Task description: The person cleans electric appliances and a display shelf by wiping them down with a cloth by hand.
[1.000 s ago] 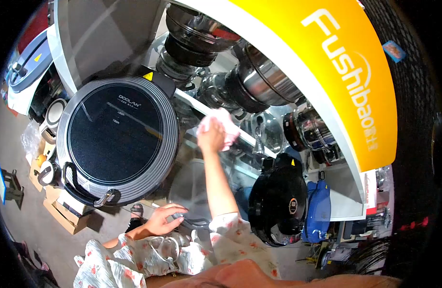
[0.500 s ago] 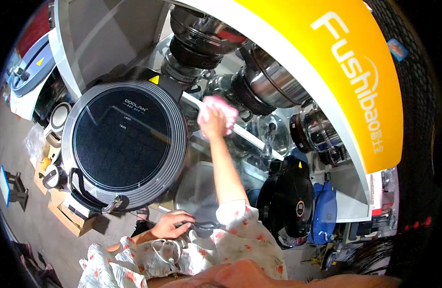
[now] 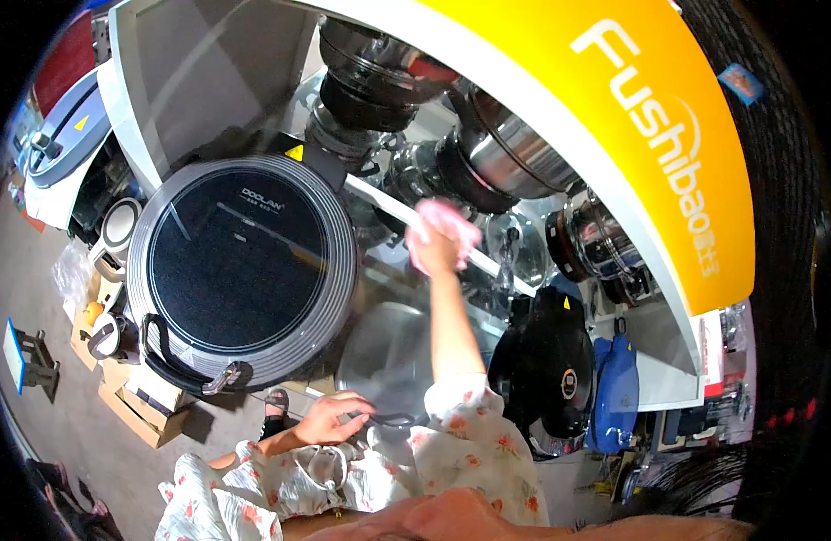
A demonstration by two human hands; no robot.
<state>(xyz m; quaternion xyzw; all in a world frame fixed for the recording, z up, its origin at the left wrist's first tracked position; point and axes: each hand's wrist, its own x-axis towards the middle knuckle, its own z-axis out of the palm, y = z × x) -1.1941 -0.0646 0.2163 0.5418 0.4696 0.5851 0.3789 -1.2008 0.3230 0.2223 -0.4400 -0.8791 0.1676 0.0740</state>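
Observation:
My right hand (image 3: 440, 255) is closed on a pink cloth (image 3: 447, 230), held against the white edge bar (image 3: 379, 198) of a shelf stacked with pots. Lower down, near my body, my left hand (image 3: 332, 418) has its fingers curled around one end of a dark curved handle (image 3: 393, 420). The handle sits at the lower edge of a large clear, greyish round piece (image 3: 384, 356); whether this is a lid or a pan is unclear. Left of both hands stands a large round black electric pan (image 3: 239, 261) with a ridged silver rim and "DOOLAN" lettering.
Steel pots (image 3: 510, 140) fill the shelf under a yellow "Fushibao" sign (image 3: 677, 153). A black appliance (image 3: 550, 370) and a blue one (image 3: 614, 388) stand at the right. An open cardboard box (image 3: 140, 406) and a small stool (image 3: 32, 361) are on the floor at left.
My right hand has slid the pink cloth right and slightly down along the white bar. My left hand stays by the dark handle. The whole view has shifted slightly.

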